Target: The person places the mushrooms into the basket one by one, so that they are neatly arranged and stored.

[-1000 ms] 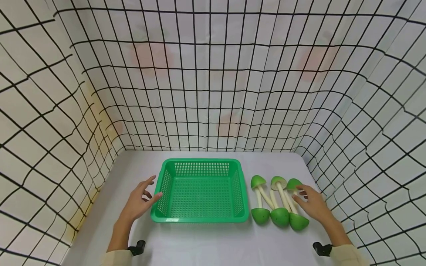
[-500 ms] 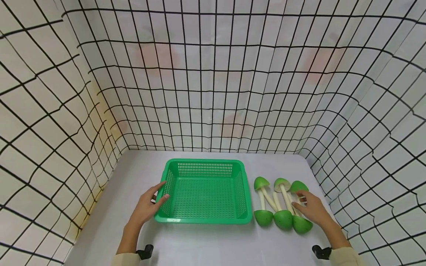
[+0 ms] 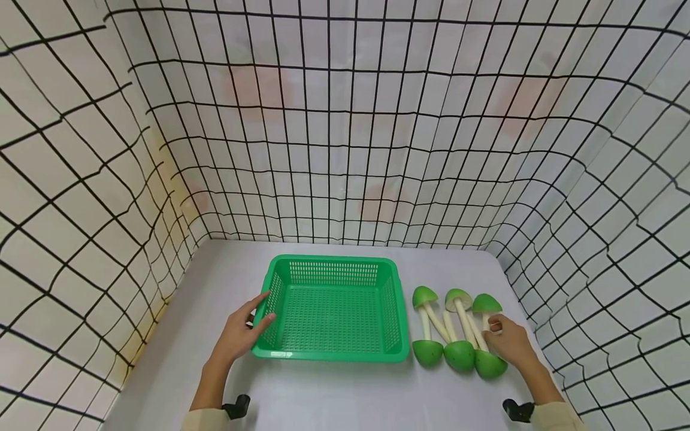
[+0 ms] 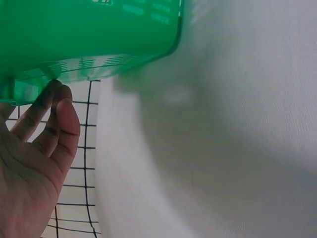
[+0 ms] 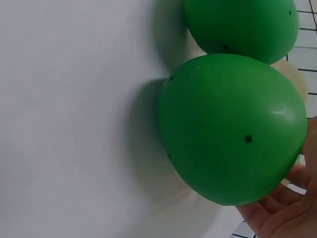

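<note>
The green basket [image 3: 331, 357] stands mid-table, and its side fills the top left of the left wrist view. My left hand [image 3: 239, 332] grips its left rim, thumb over the edge and fingers against the outer wall. Several toy mushrooms with green caps and pale stems lie in two rows to the right of the basket. At the far right, my right hand [image 3: 509, 341] pinches the stem of the back-row mushroom [image 3: 487, 303], with curled fingers. The right wrist view has a front-row cap [image 5: 228, 129] hiding part of that hand [image 5: 292, 208].
Black netting [image 3: 345, 129] over pale cloth rises at the back and both sides of the white table [image 3: 334, 395]. Other mushrooms, such as the front-left one [image 3: 428, 353], lie between the basket and my right hand.
My left hand has come right onto the basket's rim. My right hand has lowered to the far-right mushroom, and its fingers have closed on the stem. The head view has shifted slightly.
</note>
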{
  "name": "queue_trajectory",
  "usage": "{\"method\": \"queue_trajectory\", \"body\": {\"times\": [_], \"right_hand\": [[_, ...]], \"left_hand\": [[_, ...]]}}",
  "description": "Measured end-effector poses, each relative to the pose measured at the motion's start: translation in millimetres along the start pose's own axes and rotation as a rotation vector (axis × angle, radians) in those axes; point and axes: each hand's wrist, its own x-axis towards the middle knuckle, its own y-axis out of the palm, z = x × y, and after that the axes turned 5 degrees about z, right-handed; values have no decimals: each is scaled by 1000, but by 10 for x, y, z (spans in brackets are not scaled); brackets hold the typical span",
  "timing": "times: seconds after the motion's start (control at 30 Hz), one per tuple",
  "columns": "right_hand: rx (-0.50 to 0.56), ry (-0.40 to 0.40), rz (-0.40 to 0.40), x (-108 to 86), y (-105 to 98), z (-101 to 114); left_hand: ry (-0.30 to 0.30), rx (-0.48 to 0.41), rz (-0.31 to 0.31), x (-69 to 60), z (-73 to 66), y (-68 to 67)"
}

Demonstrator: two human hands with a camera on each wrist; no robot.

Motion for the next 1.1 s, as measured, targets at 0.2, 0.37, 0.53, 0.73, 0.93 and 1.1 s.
{"method": "queue_trajectory", "body": {"times": [0.2, 0.37, 0.53, 0.73, 0.93, 1.1], "right_hand": [[44, 85, -7, 11, 27, -61], [83, 108, 12, -1, 52, -93], [107, 109, -7, 5, 118, -156], [147, 121, -28, -27, 215, -196], [132, 99, -49, -57, 160, -166], [118, 48, -123, -36, 37, -135]], "left_hand": [[28, -85, 9, -16, -2, 1], [35, -124, 4, -17, 24, 21], [-11, -147, -21, -29, 46, 36], [-73, -188, -38, -88, 79, 30], [-107, -221, -34, -91, 80, 40], [-97, -238, -34, -34, 48, 56]]}}
